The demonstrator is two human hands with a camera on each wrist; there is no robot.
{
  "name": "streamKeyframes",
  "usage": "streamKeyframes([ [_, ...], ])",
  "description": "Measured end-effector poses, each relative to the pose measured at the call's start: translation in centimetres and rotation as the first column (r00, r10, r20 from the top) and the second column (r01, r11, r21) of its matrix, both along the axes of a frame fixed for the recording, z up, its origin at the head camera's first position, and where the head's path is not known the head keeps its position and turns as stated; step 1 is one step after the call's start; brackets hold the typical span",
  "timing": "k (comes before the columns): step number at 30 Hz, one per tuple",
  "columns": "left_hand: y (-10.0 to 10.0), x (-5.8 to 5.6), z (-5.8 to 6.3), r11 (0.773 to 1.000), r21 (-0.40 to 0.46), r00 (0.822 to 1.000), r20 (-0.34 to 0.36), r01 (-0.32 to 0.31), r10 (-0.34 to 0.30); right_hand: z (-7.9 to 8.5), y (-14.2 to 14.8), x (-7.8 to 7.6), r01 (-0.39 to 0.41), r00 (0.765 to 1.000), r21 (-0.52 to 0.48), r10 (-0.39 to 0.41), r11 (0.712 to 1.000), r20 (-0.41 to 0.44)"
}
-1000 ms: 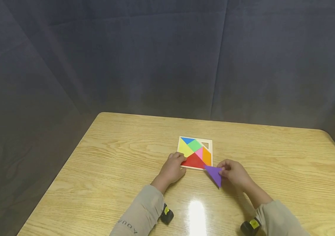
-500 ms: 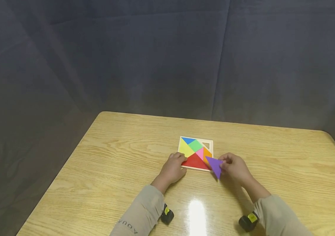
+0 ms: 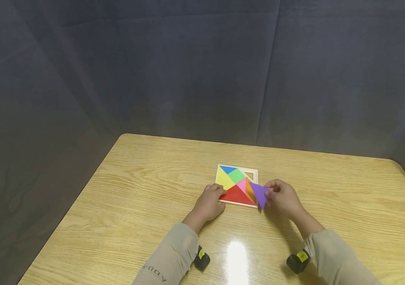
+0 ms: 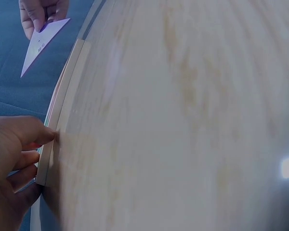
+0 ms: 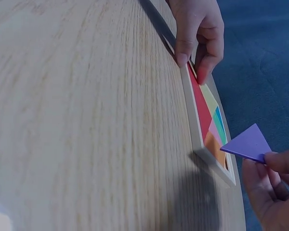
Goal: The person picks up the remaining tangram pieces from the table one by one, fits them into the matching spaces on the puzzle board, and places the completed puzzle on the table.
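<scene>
My right hand (image 3: 285, 198) pinches a purple triangle tangram piece (image 3: 259, 194) between thumb and fingers. The piece is raised and tilted, overlapping the orange piece (image 3: 249, 192) and the right edge of the board in the head view. My left hand (image 3: 207, 204) grips the near left corner of the square wooden tangram board (image 5: 195, 120), thumb against its near edge and fingertips over the top. Inside the frame lie a red piece (image 3: 238, 196), a yellow piece (image 3: 224, 180), and blue, green and pink ones. At the far right corner a triangular slot (image 3: 249, 175) shows the wood below.
The board lies on a light wood-grain table (image 3: 145, 190). A dark grey curtain (image 3: 188, 79) hangs behind and at the sides. Black wrist cameras (image 3: 201, 259) are strapped under both sleeves. A bright light reflection (image 3: 237, 261) shows on the near tabletop.
My right hand has moved away from me with the purple triangle, from the board's near right corner up along its right side. The left hand has stayed on the board.
</scene>
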State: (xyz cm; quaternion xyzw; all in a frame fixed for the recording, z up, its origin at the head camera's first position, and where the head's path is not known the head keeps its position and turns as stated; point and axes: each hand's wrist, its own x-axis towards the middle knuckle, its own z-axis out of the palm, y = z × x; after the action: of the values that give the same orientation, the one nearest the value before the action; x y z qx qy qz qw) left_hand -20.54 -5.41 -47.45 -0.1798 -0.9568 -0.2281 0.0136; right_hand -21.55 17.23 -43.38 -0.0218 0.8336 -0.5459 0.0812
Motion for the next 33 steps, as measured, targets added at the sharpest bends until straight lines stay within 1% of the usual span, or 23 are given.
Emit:
streamKeyframes([
  [7, 0.0, 0.0, -0.1, 1.000, 0.003, 1.000, 0.013, -0.002, 0.002, -0.1, 0.1, -0.5, 0.005, 1.000, 0.011, -0.005, 1.000, -0.019],
  [12, 0.0, -0.1, -0.3, 1.000, 0.008, 1.000, 0.017, -0.007, 0.007, -0.2, 0.1, -0.9, 0.022, 1.000, 0.028, -0.022, 0.999, -0.015],
  [17, 0.0, 0.0, -0.2, 1.000, 0.013, 1.000, 0.014, -0.007, 0.006, -0.2, 0.0, -1.3, 0.035, 0.999, 0.055, -0.033, 0.998, -0.022],
  [26, 0.0, 0.1, -0.1, 1.000, 0.010, 1.000, 0.022, -0.012, 0.012, -0.2, -0.3, -2.0, 0.057, 0.998, 0.060, -0.055, 0.997, -0.034],
  [30, 0.0, 0.1, -0.2, 1.000, 0.013, 1.000, 0.026, -0.016, 0.016, -0.3, -0.4, -2.3, 0.074, 0.996, 0.056, -0.072, 0.996, -0.045],
  [33, 0.0, 0.1, -0.1, 1.000, 0.013, 1.000, 0.026, -0.017, 0.017, -0.5, -0.5, -2.6, 0.093, 0.994, 0.073, -0.089, 0.993, -0.056],
])
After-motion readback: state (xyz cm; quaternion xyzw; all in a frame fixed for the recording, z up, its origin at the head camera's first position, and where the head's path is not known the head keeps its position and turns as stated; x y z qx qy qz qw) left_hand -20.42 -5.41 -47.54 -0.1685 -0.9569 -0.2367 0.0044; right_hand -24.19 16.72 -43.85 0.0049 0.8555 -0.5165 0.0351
